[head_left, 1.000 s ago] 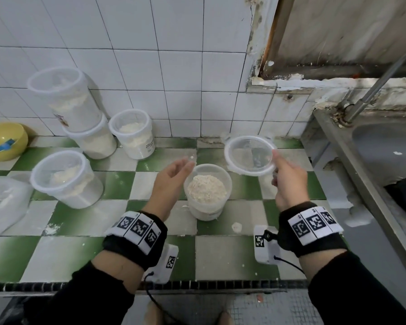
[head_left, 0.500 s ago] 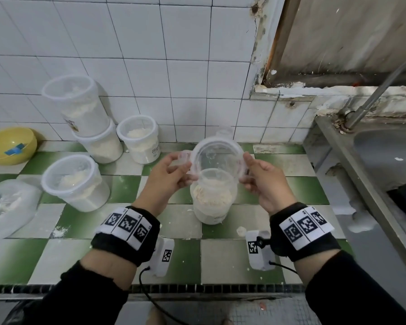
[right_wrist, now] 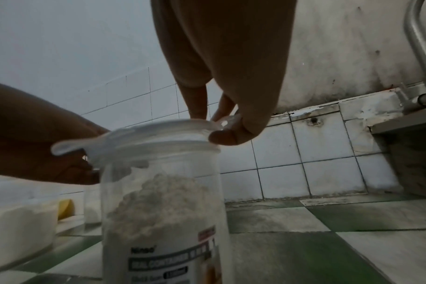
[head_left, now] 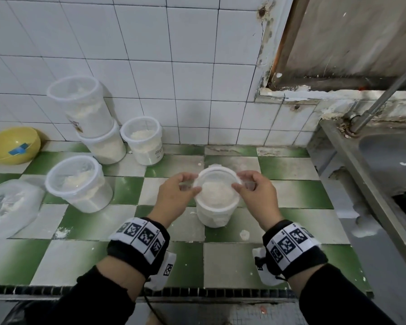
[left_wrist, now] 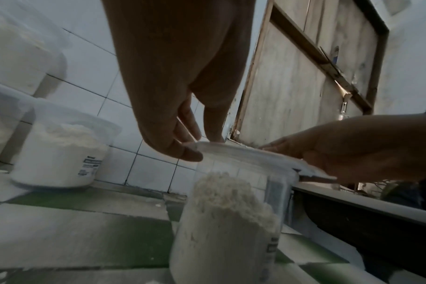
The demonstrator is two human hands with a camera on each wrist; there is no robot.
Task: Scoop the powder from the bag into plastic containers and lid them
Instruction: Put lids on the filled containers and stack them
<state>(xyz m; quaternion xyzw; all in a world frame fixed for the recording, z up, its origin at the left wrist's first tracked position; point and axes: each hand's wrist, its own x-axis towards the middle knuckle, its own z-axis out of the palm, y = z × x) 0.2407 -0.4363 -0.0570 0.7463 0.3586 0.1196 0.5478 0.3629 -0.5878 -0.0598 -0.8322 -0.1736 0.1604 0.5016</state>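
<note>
A clear plastic container (head_left: 215, 215) filled with white powder (left_wrist: 221, 217) stands on the checked counter in front of me. A clear round lid (head_left: 217, 184) sits on its rim, slightly tilted in the right wrist view (right_wrist: 158, 128). My left hand (head_left: 176, 195) pinches the lid's left edge with thumb and fingers (left_wrist: 182, 151). My right hand (head_left: 256, 195) pinches its right edge (right_wrist: 231, 132). The powder bag (head_left: 7, 205) lies at the far left.
Lidded containers of powder stand at the back left: a stack of two (head_left: 89, 123), one beside it (head_left: 143, 141), one nearer (head_left: 77, 184). A yellow bowl (head_left: 12, 144) is far left. A steel sink (head_left: 384, 165) and tap are at the right. Powder specks (head_left: 244, 234) dot the counter.
The right hand brought the lid from the right over the container. The left hand joined it, and both lowered the lid onto the rim.
</note>
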